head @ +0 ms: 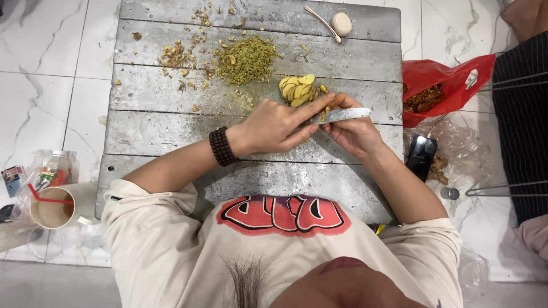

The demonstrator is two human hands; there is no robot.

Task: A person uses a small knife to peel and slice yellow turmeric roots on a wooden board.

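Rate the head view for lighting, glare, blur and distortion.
Head view: even, soft light; faint shadows under the left hand and right hand; a bright sheen on the knife blade; wide-angle bend at the wooden board edges; the chin at the bottom is blurred.

- A red plastic bag point(451, 85) is lying open to the right of the grey wooden board point(171, 131), showing brownish pieces inside and a small white label.
- A dark phone point(420, 157), its screen black, is resting on crumpled clear plastic point(456, 142) below that bag.
- A small colourful packet point(12, 178) is sitting at the far left, beside a clear bag point(48, 171).
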